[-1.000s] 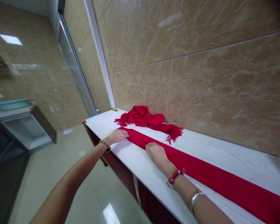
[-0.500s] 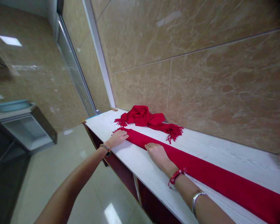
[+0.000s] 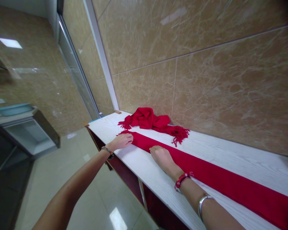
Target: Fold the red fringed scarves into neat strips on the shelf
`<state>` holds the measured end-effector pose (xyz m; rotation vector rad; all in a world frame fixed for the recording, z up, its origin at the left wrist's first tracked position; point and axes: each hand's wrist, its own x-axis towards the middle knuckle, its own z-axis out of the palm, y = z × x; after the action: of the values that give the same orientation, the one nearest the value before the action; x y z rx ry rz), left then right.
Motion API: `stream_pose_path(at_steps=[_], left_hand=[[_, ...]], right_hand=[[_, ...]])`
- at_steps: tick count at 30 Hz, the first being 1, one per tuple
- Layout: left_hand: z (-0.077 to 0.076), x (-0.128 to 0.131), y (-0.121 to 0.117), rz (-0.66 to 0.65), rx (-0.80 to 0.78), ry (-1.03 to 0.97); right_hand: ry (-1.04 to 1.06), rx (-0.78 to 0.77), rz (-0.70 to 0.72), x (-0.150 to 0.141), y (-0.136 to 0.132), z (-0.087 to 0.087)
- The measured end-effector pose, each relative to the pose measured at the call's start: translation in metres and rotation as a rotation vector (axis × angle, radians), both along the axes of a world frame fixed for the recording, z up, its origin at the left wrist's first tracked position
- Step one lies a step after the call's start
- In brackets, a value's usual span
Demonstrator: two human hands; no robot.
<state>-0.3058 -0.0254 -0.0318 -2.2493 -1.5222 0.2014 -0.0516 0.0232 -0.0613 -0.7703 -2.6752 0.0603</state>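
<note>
A long red scarf [image 3: 213,174] lies flat along the white tabletop [image 3: 144,163], running from its fringed far end down to the lower right. My left hand [image 3: 123,141] is closed at the scarf's near edge, close to the fringe. Farther along that same edge, my right hand [image 3: 161,156] is closed too, its fingertips curled onto the cloth. Some fingertips of both hands are hidden. Behind the flat scarf, a second red scarf [image 3: 147,118] with fringed ends sits bunched up near the wall.
The tiled wall [image 3: 206,83] borders the table's back edge. A small wooden block [image 3: 117,112] rests at the far corner. Open shelf space [image 3: 127,182] shows below the tabletop. To the left, a blue basin [image 3: 13,109] stands on a cabinet [image 3: 35,134] across the tiled floor.
My left hand shifts very slightly along the scarf's edge near the fringe. My right hand stays in place, and both scarves look the same. The view tilts a little.
</note>
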Motion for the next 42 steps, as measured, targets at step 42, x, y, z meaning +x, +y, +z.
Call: stream_pose_path(at_steps=[42], left_hand=[[-0.028, 0.031, 0.016, 0.339, -0.146, -0.189]], right_hand=[[-0.082, -0.111, 0.199, 0.049, -0.012, 0.012]])
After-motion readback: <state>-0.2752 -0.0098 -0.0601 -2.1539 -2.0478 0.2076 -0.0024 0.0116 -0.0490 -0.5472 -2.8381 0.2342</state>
